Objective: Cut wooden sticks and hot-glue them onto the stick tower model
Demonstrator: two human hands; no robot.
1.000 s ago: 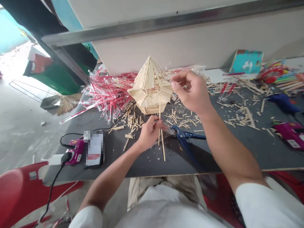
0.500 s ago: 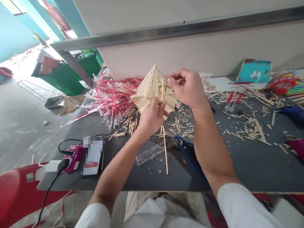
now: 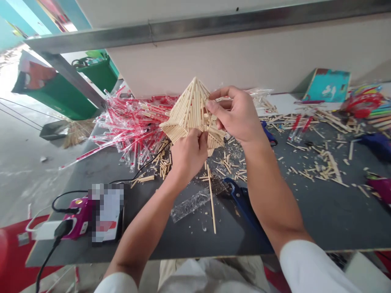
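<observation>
A peaked model built from thin wooden sticks [image 3: 191, 106] stands up in front of me, with flared, stick-covered panels at its base. My left hand [image 3: 191, 152] is closed at its lower front, fingers wrapped on the model; part of the grip is hidden. My right hand [image 3: 236, 112] has thumb and forefinger pinched at the upper right slope, around the top of a thin upright stick. Below the model, a loose wooden stick [image 3: 212, 207] lies over a clear plastic ruler [image 3: 187, 205]. Blue-handled cutters [image 3: 241, 199] rest beside my right forearm.
Red-and-clear plastic wrappers [image 3: 131, 126] heap at the left back of the dark table [image 3: 330, 219]. Stick offcuts [image 3: 320, 162] scatter right. A phone [image 3: 110, 211] and purple power adapter [image 3: 76, 215] sit at left. Behind are a metal rail [image 3: 189, 30] and turquoise board [image 3: 328, 87].
My right fingertips have moved in from beside the model to its right slope and the upright stick. My left hand stays at the lower front. The view has shifted slightly.
</observation>
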